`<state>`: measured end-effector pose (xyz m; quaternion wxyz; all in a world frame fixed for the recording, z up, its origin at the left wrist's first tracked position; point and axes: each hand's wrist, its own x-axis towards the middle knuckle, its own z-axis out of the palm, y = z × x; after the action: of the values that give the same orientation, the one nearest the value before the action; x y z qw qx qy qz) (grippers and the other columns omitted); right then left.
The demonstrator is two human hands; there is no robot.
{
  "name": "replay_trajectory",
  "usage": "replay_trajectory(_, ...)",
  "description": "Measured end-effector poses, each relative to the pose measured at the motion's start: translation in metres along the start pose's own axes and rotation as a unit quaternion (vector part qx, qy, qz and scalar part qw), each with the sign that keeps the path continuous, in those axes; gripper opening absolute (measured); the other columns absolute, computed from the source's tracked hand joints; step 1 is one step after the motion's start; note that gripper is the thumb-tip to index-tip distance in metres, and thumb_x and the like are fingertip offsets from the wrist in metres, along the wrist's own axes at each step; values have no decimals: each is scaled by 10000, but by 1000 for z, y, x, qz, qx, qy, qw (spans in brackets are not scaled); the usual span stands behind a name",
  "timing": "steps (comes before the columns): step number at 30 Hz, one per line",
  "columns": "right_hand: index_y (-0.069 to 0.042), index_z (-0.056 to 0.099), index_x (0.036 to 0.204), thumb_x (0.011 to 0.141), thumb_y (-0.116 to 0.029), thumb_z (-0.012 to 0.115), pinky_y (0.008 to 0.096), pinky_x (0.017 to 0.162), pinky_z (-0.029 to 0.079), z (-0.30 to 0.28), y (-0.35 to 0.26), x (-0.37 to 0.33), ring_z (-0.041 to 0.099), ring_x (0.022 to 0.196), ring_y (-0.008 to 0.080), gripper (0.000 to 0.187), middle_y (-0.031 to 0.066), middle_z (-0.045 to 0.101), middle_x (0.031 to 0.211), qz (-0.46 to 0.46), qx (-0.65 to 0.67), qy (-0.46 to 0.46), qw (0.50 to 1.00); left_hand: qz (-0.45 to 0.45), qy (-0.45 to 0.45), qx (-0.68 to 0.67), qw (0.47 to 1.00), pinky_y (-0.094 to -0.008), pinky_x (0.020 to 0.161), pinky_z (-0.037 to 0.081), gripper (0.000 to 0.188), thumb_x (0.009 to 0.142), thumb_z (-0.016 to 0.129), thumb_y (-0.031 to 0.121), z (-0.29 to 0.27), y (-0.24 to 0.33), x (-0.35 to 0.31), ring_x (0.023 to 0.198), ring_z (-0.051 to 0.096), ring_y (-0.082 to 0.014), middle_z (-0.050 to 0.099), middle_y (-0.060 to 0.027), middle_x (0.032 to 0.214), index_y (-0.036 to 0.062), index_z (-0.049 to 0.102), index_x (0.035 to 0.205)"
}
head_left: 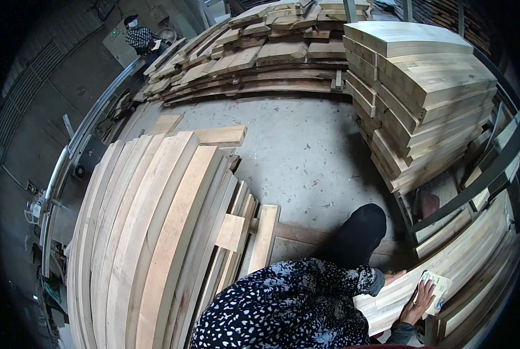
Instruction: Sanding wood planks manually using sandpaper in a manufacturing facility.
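At the lower right, a pale glued wooden panel lies slanting beside me. My right hand rests on a pale yellowish sheet with printed marks, which looks like sandpaper, on the panel. Its fingers lie over the sheet and hold it against the wood. Farther up the same panel is my left hand, partly covered by my sleeve. The fingers that show are stretched out on the panel and hold nothing I can see. A black-and-white patterned garment covers my body and arms.
Thick planks stand in a row at left. A tall stack of wooden panels rises at right, beside a dark metal frame. Rough boards are piled behind the grey floor. Another person is far left.
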<state>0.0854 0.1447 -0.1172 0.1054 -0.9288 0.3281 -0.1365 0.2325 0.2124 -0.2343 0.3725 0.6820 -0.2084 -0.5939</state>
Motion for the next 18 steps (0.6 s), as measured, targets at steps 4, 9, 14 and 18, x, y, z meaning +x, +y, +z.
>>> replay_trajectory(4, -77, 474, 1200, 843, -217, 337, 454, 1039, 50, 5, -20, 10, 224, 1276, 289, 408, 117, 375, 1312, -32, 26, -3, 999, -268, 351, 302, 845, -377, 1043, 97, 873, 733, 167, 741, 58, 4, 55, 1285, 98, -310, 158, -182, 1380, 108, 232, 1331)
replay_trajectory(9, -83, 471, 1204, 842, -196, 340, 454, 1039, 53, 4, -6, 5, 222, 1277, 290, 401, 110, 369, 1318, 3, 16, -13, 1000, -287, 360, 357, 813, -382, 1052, 74, 860, 745, 155, 727, 46, 6, 41, 1297, 64, -311, 127, -169, 1398, 115, 190, 1348)
replay_trajectory(14, -94, 463, 1213, 846, -187, 340, 456, 1039, 63, 2, 3, -4, 222, 1277, 291, 399, 105, 361, 1325, -9, -4, 5, 1000, -105, 103, 141, 979, -353, 1048, 120, 842, 766, 201, 699, -9, 10, -23, 1290, 119, -303, 169, -172, 1386, 81, 213, 1337)
replay_trajectory(18, -98, 458, 1219, 857, -207, 330, 459, 1037, 70, 4, -8, 2, 223, 1277, 291, 399, 108, 357, 1326, -28, 1, 2, 1000, 4, -49, -16, 999, -336, 1046, 147, 832, 779, 228, 683, -23, 12, -37, 1286, 152, -298, 195, -174, 1380, 60, 226, 1331)
